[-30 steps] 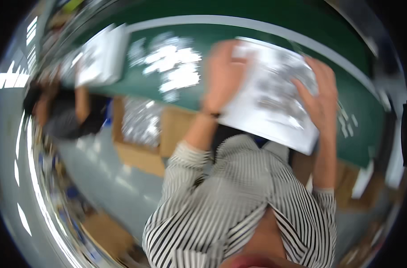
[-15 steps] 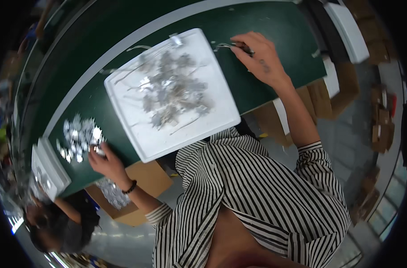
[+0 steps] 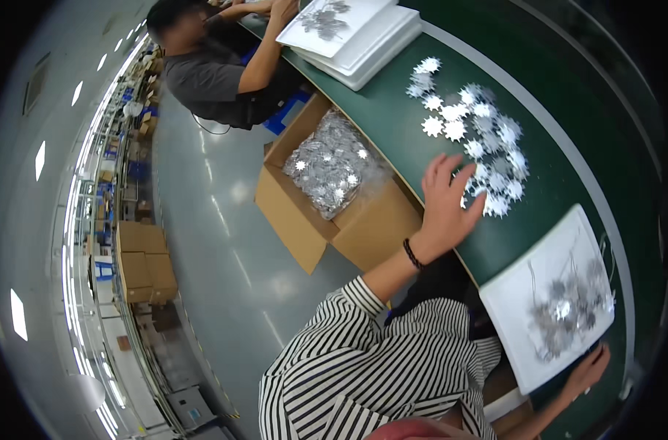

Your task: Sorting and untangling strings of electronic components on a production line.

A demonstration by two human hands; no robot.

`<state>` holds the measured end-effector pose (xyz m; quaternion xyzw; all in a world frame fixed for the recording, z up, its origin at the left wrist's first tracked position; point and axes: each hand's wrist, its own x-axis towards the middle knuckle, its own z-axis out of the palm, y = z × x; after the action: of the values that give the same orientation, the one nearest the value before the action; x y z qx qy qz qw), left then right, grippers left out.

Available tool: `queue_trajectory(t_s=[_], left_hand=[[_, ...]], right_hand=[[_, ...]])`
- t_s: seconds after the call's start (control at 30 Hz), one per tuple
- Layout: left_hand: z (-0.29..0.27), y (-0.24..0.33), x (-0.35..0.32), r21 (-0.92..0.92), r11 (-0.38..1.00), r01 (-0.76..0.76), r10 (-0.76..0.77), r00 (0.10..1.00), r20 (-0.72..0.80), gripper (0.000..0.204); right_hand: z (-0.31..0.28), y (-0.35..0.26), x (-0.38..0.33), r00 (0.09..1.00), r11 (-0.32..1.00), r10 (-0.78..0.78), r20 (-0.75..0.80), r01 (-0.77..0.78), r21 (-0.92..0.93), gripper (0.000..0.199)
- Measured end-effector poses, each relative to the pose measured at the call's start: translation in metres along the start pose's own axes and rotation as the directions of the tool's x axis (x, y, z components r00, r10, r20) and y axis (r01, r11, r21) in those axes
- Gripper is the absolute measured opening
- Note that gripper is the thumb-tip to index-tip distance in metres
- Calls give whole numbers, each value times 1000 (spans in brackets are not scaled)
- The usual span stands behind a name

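My left hand (image 3: pixel 447 202) is open, fingers apart, at the near edge of a pile of silver, gear-shaped metal pieces (image 3: pixel 495 143) on the green table. Its fingertips overlap the closest pieces; a firm grip on any is not visible. My right hand (image 3: pixel 589 372) lies low at the right, beside the corner of a white tray (image 3: pixel 510 312). Its fingers look closed together, and what they hold, if anything, cannot be made out. In the tray is a heap of similar metal pieces (image 3: pixel 561 312) with thin wires or strips among them.
An open cardboard box (image 3: pixel 286 216) beside the table holds a bag of silver pieces (image 3: pixel 330 165). Stacked white trays (image 3: pixel 381 44) stand at the far end, where a co-worker (image 3: pixel 209 77) sits. Brown cartons (image 3: pixel 147 260) and shelving line the aisle at left.
The view has swung left, so the tray now appears lower right and the pile nearer the middle. My left hand's fingers have spread at the pile; my right hand is now beside the tray's corner.
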<state>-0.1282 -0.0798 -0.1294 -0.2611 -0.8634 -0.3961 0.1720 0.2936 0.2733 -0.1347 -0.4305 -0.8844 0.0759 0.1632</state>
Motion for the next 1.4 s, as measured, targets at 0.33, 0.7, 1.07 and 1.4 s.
queue_trajectory(t_s=[0.33, 0.7, 1.07, 1.4], left_hand=[[-28, -13, 42, 60, 939, -340, 295, 881, 370, 47], [-31, -37, 36, 24, 972, -232, 225, 960, 167, 44], [-17, -25, 34, 41, 991, -129, 118, 970, 212, 46], [-21, -22, 37, 133, 984, -118, 76, 955, 287, 50]], right_hand=[[19, -67, 19, 976, 999, -38, -215, 44, 25, 22], [0, -99, 4, 968, 983, 180, -172, -172, 59, 24], [-17, -57, -11, 928, 960, 226, -297, -265, -96, 24], [0, -78, -5, 943, 979, 189, -272, -203, -22, 22]])
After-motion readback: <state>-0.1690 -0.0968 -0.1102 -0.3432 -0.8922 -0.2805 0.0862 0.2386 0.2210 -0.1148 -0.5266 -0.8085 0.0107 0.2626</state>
